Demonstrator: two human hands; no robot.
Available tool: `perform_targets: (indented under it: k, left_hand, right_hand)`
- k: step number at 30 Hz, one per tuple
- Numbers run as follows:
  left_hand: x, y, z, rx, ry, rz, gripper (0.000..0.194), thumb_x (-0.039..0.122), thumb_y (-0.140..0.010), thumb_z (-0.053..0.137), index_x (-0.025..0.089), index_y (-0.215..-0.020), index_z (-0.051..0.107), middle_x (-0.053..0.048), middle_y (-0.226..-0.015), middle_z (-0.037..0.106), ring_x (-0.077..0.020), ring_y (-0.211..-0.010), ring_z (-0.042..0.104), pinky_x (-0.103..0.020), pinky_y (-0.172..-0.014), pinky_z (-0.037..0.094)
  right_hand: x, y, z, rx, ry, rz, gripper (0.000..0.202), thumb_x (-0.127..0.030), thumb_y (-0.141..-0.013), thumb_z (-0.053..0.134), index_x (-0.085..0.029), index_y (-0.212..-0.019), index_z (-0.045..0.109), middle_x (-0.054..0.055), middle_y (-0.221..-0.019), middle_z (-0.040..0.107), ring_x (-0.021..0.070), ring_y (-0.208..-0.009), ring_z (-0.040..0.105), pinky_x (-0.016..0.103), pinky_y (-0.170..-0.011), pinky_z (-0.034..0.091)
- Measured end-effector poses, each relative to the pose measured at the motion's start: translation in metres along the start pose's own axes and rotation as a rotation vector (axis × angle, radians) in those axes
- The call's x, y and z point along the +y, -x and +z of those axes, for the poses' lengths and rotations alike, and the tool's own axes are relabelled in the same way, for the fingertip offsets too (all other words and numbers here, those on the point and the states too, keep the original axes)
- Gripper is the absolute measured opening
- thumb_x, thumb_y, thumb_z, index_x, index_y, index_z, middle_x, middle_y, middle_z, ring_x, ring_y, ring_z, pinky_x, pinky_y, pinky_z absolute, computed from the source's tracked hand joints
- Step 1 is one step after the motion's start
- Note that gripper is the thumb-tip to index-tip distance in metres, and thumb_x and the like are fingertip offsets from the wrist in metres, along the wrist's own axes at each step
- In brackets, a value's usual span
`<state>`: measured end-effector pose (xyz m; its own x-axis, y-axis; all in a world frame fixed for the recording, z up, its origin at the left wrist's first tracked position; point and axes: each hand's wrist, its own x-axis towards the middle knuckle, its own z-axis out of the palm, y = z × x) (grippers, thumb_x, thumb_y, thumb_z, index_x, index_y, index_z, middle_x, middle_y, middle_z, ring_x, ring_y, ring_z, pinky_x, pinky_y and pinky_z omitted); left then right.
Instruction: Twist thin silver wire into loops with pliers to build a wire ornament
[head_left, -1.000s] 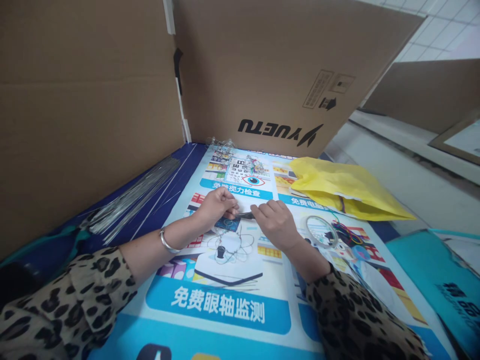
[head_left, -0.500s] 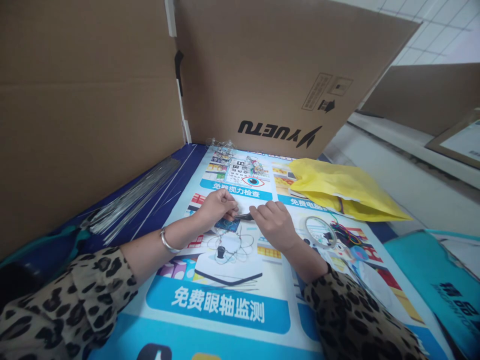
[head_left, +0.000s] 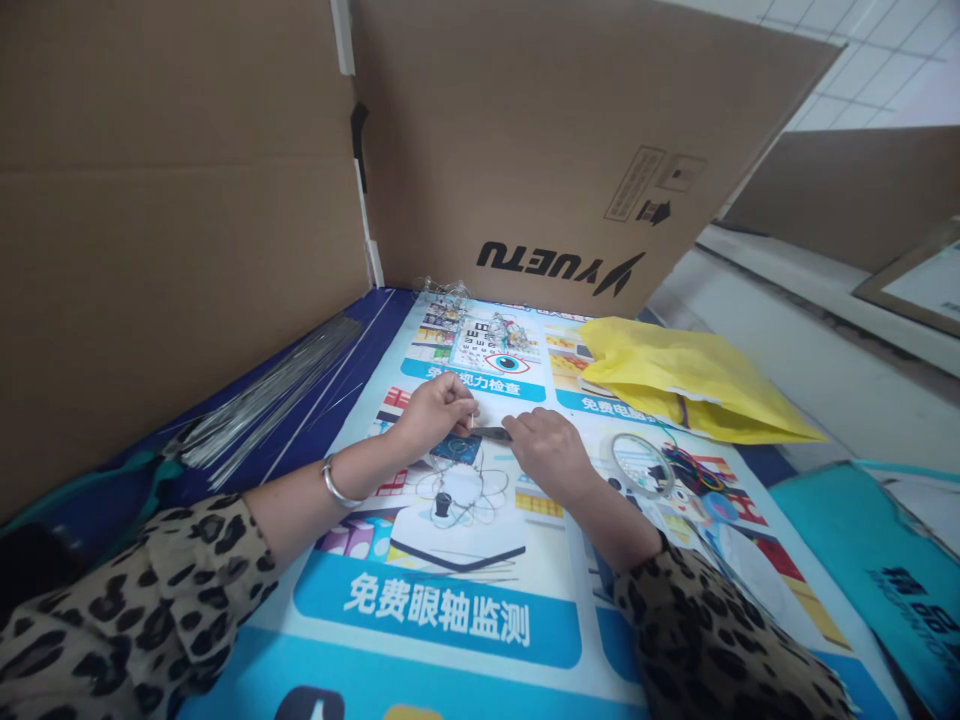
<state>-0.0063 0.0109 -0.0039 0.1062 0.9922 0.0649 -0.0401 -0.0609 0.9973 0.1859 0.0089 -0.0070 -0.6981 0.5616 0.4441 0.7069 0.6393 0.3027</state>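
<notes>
Dark slim tool (head_left: 493, 433): just beyond looped wire (head_left: 480, 486) | Right hand (head_left: 553, 455): beyond and right of looped wire, grasping tool | Left hand (head_left: 435, 415): beyond and left of looped wire, fingertips pinched, contents cannot be told | Risk: loose grip, tool slips, nips left fingertips; lowered hand snags loops

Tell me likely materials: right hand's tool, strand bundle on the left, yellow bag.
Tool: probably metal, dark grey, slim; too small to be sure.
Strand bundle: likely bare metal wire, silvery, mostly straight.
Yellow bag: nonwoven fabric or plastic, matte, softly creased.
</notes>
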Motion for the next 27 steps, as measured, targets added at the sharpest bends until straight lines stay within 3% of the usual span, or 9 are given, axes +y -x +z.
perform_targets:
  k: [11,27]
  left_hand:
    - [0.002,0.0,-0.002,-0.048,-0.122,0.104,0.015,0.023,-0.073,0.059,0.017,-0.069,0.046,0.004,-0.056,0.056,-0.0084,-0.049,0.055,-0.019,-0.049,0.047]
    - [0.004,0.002,-0.004,-0.083,-0.231,0.247,0.013,0.028,-0.077,0.057,0.016,-0.072,0.052,0.003,-0.062,0.058,-0.008,-0.054,0.056,-0.02,-0.054,0.049]
  right_hand:
    - [-0.006,-0.007,-0.013,-0.358,-0.099,0.188,0.013,-0.024,-0.082,0.049,-0.022,-0.082,0.061,0.001,-0.078,0.065,0.0153,-0.073,0.055,0.027,-0.058,0.028]
    - [-0.006,-0.012,-0.023,-0.457,-0.185,0.283,0.025,-0.038,-0.086,0.043,-0.022,-0.081,0.062,0.001,-0.08,0.066,0.0148,-0.072,0.058,0.025,-0.055,0.029]
